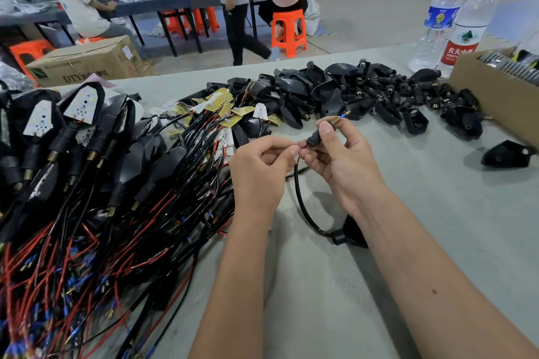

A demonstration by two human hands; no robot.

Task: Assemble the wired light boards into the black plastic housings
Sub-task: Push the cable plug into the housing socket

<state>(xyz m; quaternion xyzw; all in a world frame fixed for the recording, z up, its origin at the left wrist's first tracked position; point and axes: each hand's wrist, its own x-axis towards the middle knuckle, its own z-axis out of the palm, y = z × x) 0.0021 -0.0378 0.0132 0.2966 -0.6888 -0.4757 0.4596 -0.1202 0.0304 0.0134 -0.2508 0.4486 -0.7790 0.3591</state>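
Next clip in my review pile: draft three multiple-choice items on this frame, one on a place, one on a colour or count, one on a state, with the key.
1. Where do the two water bottles stand?
A. far right of the table, beside the cardboard box
B. on the floor beside a stool
C. among the wired pile at left

2. What colour is the stool under the seated person in the pink shirt?
A. blue
B. orange
C. white

3. What is the right hand doing?
A. lying flat on the table
B. pinching a small black stem piece
C. lifting a bottle

Key: 1 A, both stand on the table next to the cardboard box. 2 B, its seat and legs are orange. 3 B, thumb and fingers pinch the black stem piece, while the left hand pinches the wires entering it.
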